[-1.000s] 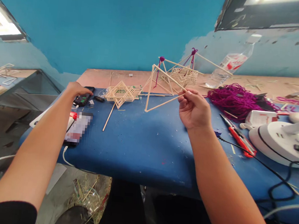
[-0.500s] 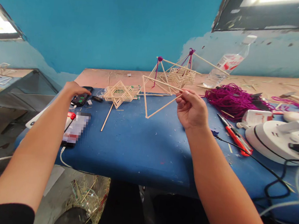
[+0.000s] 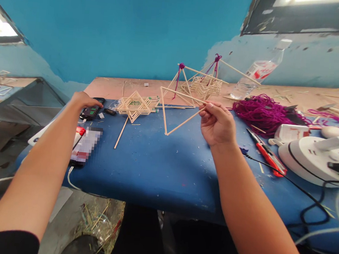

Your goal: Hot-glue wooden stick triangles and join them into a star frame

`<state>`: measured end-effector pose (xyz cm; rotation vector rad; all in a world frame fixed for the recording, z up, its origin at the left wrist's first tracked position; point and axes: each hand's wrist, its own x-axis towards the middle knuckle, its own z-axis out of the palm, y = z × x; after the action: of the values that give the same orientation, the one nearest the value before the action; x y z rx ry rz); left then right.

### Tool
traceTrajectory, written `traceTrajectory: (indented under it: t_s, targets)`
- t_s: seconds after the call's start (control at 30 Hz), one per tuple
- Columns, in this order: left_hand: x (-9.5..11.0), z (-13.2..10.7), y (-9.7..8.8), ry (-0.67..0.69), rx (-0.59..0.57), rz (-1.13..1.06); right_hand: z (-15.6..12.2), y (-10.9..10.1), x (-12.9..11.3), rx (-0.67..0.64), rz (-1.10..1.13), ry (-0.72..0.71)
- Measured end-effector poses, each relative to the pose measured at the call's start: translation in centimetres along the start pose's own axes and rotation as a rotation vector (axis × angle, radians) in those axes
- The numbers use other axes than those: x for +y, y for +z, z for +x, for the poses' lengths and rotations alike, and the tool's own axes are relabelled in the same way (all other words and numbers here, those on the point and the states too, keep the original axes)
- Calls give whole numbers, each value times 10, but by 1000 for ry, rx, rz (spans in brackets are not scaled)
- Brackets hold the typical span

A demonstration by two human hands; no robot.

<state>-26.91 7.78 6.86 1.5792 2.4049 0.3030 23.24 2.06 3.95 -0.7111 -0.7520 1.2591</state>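
Note:
My right hand (image 3: 218,123) is closed in a pinch on one corner of a triangle of thin wooden sticks (image 3: 173,111), held just above the blue table top (image 3: 166,162). My left hand (image 3: 83,99) reaches to the far left and rests on a black phone (image 3: 92,111), its fingers curled over the phone's near end. Between my hands lies a star-shaped stick lattice (image 3: 135,105) with one loose stick (image 3: 122,132) beside it.
Two stick pyramids tied with purple yarn (image 3: 200,82) stand at the back. A heap of purple yarn (image 3: 263,112), a red utility knife (image 3: 267,152), a white power strip reel (image 3: 319,157), black cables and a plastic bottle (image 3: 257,73) lie right. A blurred device (image 3: 86,145) sits left.
The stick triangle in my right hand has turned, its far corner swinging left and down. My left hand stays on the phone.

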Motion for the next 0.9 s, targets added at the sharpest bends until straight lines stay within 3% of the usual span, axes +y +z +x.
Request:
traceTrajectory:
  t_s: [0.1, 0.13, 0.3, 0.9]
  targets:
    - [5, -2, 0, -223, 27, 210, 0, 0, 0, -8, -4, 1]
    - [7, -2, -1, -230, 26, 215, 0, -1, 0, -11, -9, 0]
    - [9, -3, -1, -212, -8, 215, 0, -1, 1, 3, -24, 0]
    - [-9, -1, 6, -117, 78, 304, 0, 3, -1, -15, 33, 12]
